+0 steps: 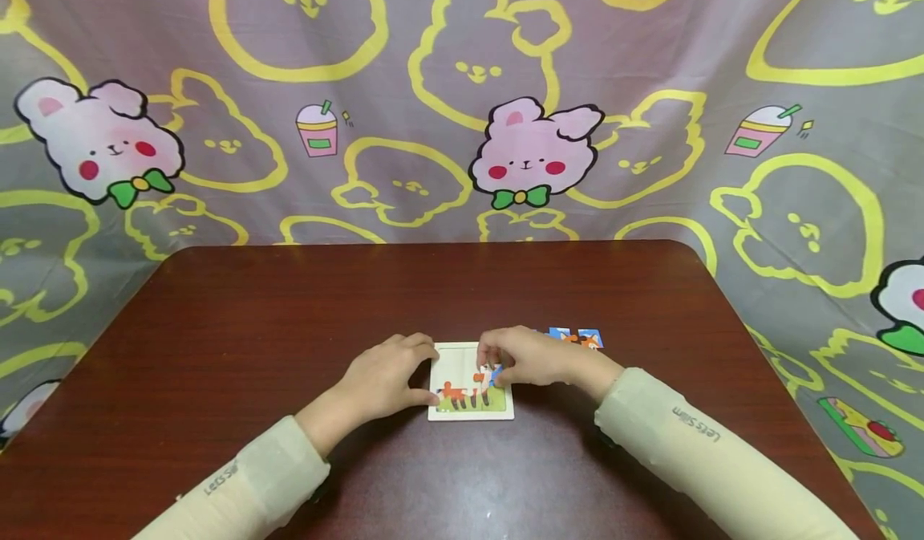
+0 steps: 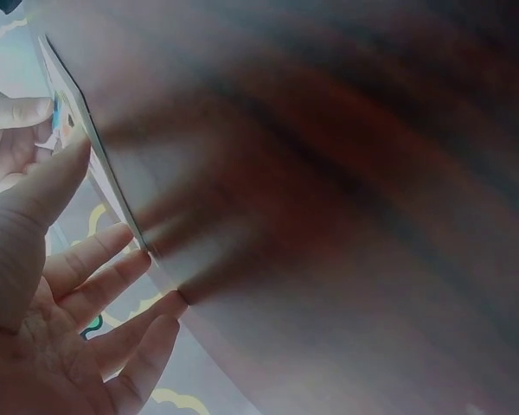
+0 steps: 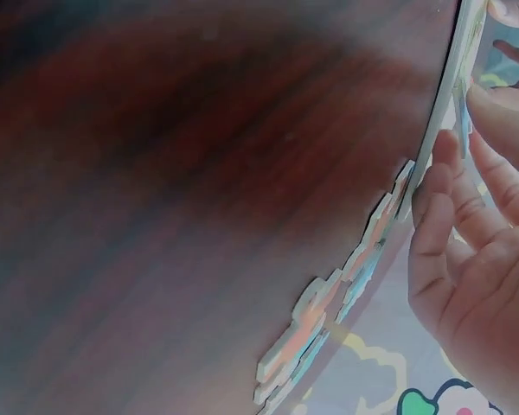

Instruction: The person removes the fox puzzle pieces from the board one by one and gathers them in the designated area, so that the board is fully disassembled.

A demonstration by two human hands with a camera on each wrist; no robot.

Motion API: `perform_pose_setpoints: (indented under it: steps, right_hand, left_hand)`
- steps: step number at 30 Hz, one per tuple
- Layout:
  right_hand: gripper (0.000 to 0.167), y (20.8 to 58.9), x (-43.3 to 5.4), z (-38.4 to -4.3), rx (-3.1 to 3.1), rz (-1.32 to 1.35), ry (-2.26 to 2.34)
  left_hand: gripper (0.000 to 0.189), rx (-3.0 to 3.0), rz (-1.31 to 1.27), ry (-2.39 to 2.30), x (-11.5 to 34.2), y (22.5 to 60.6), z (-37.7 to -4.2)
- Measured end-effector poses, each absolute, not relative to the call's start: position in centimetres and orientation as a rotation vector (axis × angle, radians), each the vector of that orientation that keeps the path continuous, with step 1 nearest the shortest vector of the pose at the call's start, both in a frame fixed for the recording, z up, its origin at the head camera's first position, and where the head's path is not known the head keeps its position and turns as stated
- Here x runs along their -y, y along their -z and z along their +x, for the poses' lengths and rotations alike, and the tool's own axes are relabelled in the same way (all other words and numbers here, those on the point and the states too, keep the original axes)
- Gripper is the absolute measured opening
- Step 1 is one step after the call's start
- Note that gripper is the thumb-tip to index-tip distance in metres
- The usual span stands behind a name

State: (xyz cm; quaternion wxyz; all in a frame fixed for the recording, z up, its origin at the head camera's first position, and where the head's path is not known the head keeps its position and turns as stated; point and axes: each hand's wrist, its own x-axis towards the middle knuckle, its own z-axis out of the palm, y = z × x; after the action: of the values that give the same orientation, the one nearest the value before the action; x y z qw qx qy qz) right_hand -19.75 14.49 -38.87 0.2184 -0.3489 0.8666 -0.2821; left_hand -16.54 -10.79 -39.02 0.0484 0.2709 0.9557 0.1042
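Observation:
A square wooden jigsaw tray (image 1: 456,362) lies on the table, its lower part filled with fitted pieces (image 1: 455,395) showing orange legs and green grass. My left hand (image 1: 382,375) rests along the tray's left edge. Its thumb touches near the lower corner and the other fingers spread toward the upper corner. Over the tray's right side, my right hand (image 1: 530,355) pinches a puzzle piece (image 3: 464,121) between thumb and fingers. Blue and white show at this spot (image 1: 496,375) in the head view, and the fingers partly hide the tray's upper right.
Loose puzzle pieces (image 1: 586,338) with blue and an orange animal lie beyond my right wrist, some hidden behind it. In the right wrist view, loose pieces (image 3: 307,324) line up beside the tray. The dark red table (image 1: 289,299) meets a patterned cloth (image 1: 404,107) at the back.

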Motion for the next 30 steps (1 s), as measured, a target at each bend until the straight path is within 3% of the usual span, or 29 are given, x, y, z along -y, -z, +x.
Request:
perform_pose_setpoints:
  steps: [30]
  right_hand:
    - [0.015, 38.9, -15.4, -20.1, -2.323, -0.963, 0.998]
  left_hand:
    - [0.058, -2.915, 0.825, -0.315, 10.8, 39.1, -16.6]
